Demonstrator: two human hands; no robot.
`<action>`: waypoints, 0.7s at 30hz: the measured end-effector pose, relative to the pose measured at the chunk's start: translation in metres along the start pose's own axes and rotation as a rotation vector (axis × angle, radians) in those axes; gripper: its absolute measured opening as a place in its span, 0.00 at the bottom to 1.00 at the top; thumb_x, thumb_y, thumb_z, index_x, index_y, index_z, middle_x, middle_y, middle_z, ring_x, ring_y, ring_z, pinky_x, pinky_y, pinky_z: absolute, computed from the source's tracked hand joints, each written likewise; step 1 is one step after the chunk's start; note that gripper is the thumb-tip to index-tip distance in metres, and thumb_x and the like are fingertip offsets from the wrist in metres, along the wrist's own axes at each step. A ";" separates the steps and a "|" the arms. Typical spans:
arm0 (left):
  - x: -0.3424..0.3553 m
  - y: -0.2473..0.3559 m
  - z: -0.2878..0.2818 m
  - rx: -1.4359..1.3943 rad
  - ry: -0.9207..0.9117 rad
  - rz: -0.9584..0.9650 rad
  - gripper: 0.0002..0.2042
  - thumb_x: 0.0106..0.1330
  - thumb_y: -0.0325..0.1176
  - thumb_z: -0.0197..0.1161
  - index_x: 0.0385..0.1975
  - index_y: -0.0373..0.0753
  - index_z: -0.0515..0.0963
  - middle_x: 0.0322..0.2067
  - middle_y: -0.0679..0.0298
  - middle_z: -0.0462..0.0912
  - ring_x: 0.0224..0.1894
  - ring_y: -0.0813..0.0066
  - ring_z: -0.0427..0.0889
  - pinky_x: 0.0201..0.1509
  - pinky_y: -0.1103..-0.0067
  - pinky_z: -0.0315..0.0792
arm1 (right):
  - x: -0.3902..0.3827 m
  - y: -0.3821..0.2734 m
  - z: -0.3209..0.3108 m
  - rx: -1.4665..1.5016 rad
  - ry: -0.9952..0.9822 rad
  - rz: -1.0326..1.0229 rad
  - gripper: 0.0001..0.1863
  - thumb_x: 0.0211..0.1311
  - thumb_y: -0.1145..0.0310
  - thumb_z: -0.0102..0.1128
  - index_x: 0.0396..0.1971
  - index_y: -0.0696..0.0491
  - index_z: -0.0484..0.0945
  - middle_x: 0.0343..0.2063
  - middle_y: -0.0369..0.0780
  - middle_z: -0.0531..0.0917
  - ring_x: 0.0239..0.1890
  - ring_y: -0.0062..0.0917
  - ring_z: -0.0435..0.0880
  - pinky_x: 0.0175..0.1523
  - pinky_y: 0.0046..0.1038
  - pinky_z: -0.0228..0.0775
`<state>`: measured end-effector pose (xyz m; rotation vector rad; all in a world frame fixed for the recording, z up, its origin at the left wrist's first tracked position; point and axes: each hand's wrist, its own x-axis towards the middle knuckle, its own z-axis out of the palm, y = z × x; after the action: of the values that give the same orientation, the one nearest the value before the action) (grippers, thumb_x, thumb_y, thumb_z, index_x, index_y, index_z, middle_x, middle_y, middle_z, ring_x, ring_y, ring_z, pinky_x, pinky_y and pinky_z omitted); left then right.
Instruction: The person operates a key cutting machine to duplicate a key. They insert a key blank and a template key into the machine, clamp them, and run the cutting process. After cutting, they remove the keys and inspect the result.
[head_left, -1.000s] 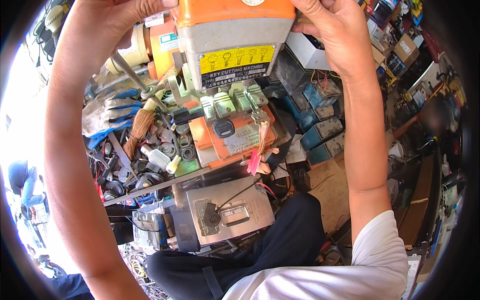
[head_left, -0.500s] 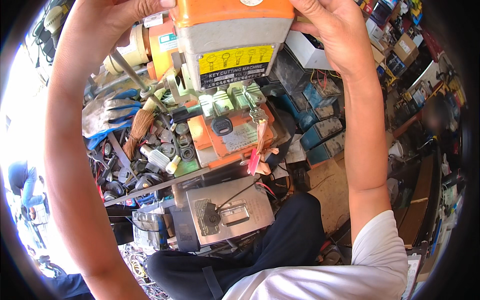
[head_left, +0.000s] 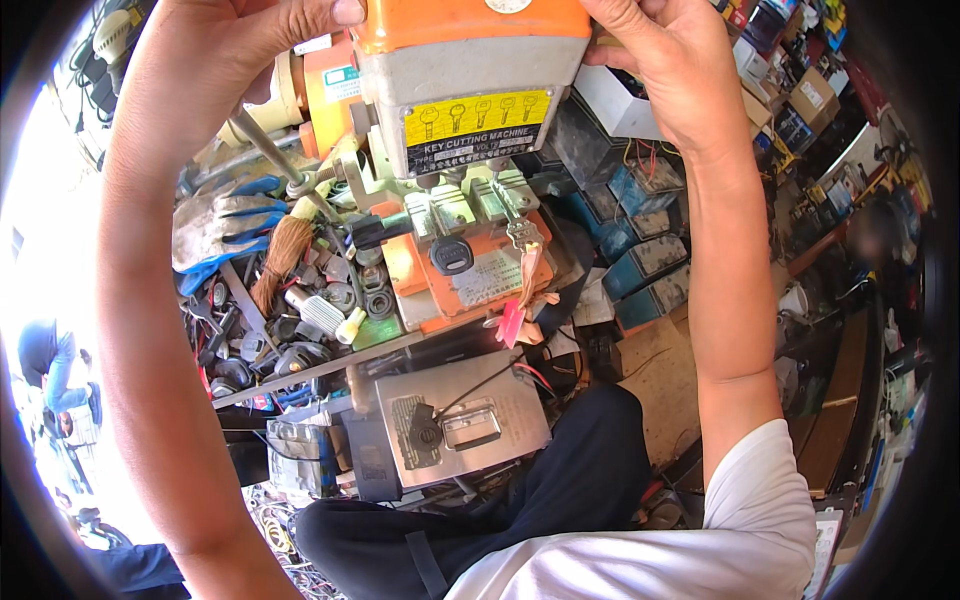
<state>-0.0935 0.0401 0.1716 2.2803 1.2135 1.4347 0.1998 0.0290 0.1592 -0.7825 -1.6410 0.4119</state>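
A key duplicating machine (head_left: 480, 62) with an orange top and grey body stands in front of me. My left hand (head_left: 262, 35) grips its upper left side, the thumb on the orange casing. At its upper right side, my right hand (head_left: 662, 38) holds on with the thumb on the edge. Both hands are partly cut off by the top of the picture. Below the body, a black-headed key (head_left: 451, 256) sits in the left clamp (head_left: 438, 212). A metal key (head_left: 524, 234) sits in the right clamp (head_left: 503, 196), with a pinkish ribbon (head_left: 528, 275) hanging from it.
Left of the machine lie a white-and-blue work glove (head_left: 222, 228), a straw brush (head_left: 282, 255) and a clutter of small parts. A metal rod (head_left: 270, 150) slants there. Below is a metal box (head_left: 470, 410) by my knees. Dusty bins (head_left: 645, 265) stand right.
The machine and the things to its left appear slightly further right in the picture. Both hands stay on the casing, and the keys remain in the clamps.
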 end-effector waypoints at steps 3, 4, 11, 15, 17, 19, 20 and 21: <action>-0.002 -0.004 0.002 -0.078 0.003 0.044 0.26 0.55 0.42 0.79 0.49 0.28 0.84 0.17 0.67 0.83 0.12 0.87 0.70 0.14 0.85 0.61 | -0.001 -0.002 0.002 0.002 0.008 -0.004 0.17 0.68 0.62 0.72 0.43 0.56 0.74 0.31 0.32 0.80 0.28 0.12 0.78 0.31 0.16 0.73; -0.001 0.003 -0.002 -0.079 -0.029 0.022 0.26 0.56 0.42 0.79 0.49 0.28 0.84 0.17 0.67 0.83 0.12 0.87 0.70 0.14 0.85 0.61 | -0.002 -0.002 0.003 0.001 0.010 -0.003 0.17 0.68 0.62 0.72 0.42 0.56 0.74 0.30 0.32 0.80 0.27 0.12 0.78 0.30 0.16 0.72; 0.000 0.007 -0.002 0.091 0.006 -0.058 0.25 0.56 0.41 0.79 0.48 0.28 0.84 0.16 0.67 0.82 0.11 0.87 0.70 0.14 0.84 0.61 | -0.001 -0.004 0.006 -0.038 0.043 0.020 0.16 0.69 0.62 0.72 0.41 0.56 0.74 0.30 0.32 0.80 0.27 0.12 0.78 0.30 0.17 0.72; -0.005 0.002 0.003 0.059 0.053 0.059 0.25 0.56 0.40 0.79 0.48 0.27 0.84 0.16 0.67 0.81 0.11 0.86 0.70 0.14 0.85 0.61 | -0.002 -0.003 0.005 -0.010 0.023 0.004 0.15 0.69 0.63 0.71 0.41 0.56 0.74 0.30 0.32 0.80 0.27 0.12 0.78 0.30 0.17 0.73; -0.002 0.003 0.000 0.022 0.036 -0.019 0.25 0.56 0.40 0.79 0.48 0.27 0.84 0.15 0.67 0.81 0.11 0.86 0.69 0.14 0.85 0.61 | -0.002 -0.004 0.006 -0.010 0.023 0.002 0.15 0.69 0.63 0.71 0.41 0.56 0.74 0.30 0.32 0.80 0.27 0.12 0.78 0.30 0.17 0.73; -0.003 0.014 0.001 -0.031 0.001 -0.013 0.25 0.56 0.40 0.79 0.49 0.27 0.83 0.16 0.67 0.82 0.11 0.86 0.69 0.13 0.85 0.61 | 0.000 0.002 0.003 -0.027 0.042 -0.009 0.15 0.69 0.63 0.71 0.41 0.56 0.74 0.30 0.32 0.80 0.27 0.12 0.78 0.30 0.17 0.73; -0.003 0.017 0.002 -0.058 -0.017 -0.009 0.25 0.56 0.40 0.78 0.49 0.27 0.83 0.16 0.67 0.82 0.11 0.86 0.69 0.13 0.85 0.61 | -0.001 0.001 0.002 -0.025 0.032 -0.005 0.15 0.69 0.63 0.71 0.41 0.56 0.74 0.30 0.32 0.80 0.27 0.12 0.79 0.30 0.16 0.73; -0.004 0.017 0.002 -0.031 0.002 -0.013 0.25 0.56 0.40 0.78 0.49 0.27 0.83 0.16 0.66 0.82 0.11 0.86 0.69 0.13 0.85 0.61 | -0.002 -0.002 0.003 -0.019 0.021 -0.003 0.16 0.70 0.63 0.71 0.42 0.56 0.74 0.30 0.33 0.81 0.28 0.12 0.79 0.30 0.16 0.73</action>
<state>-0.0841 0.0267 0.1769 2.2475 1.1958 1.4418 0.1966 0.0265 0.1582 -0.7963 -1.6286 0.3851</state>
